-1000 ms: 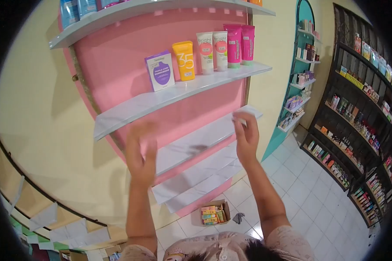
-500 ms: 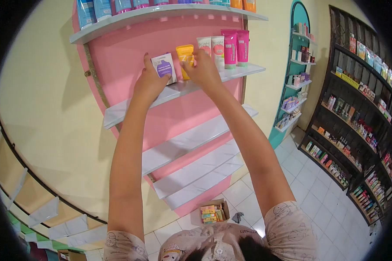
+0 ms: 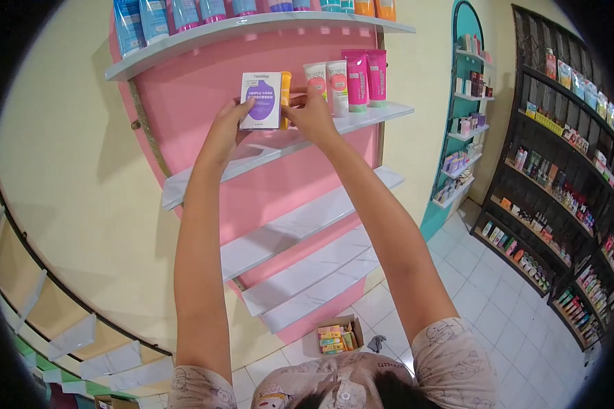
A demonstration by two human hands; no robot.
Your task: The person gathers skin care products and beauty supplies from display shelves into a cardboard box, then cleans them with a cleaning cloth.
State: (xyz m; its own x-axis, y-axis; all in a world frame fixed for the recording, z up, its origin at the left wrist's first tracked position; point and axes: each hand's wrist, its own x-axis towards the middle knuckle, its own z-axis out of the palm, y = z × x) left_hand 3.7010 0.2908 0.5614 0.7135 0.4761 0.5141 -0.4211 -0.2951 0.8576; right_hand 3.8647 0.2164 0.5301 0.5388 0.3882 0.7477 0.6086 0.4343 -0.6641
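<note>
A white sunscreen box point(image 3: 261, 121) with a purple label is held upright, facing me, in my left hand point(image 3: 222, 133), thumb across its front. Right behind and beside it, a yellow tube point(image 3: 286, 85) shows only its right strip; the box covers the rest. The fingers of my right hand point(image 3: 315, 119) are closed at the tube's right edge. Both items are over the marble-patterned shelf point(image 3: 361, 121). To the right on that shelf stand two white tubes point(image 3: 337, 95) with pink-red circles, then two magenta tubes point(image 3: 357, 82).
Above runs a curved shelf point(image 3: 252, 22) lined with blue, teal and orange tubes. Lower marble-patterned shelves point(image 3: 280, 238) step down the pink panel. On the tiled floor sits a cardboard box point(image 3: 356, 326) of small packages. Dark racks of products point(image 3: 535, 129) stand at the right.
My left hand has lifted the sunscreen box and turned it squarely toward me, in front of the yellow tube. My right hand has shifted slightly down, still at the tube.
</note>
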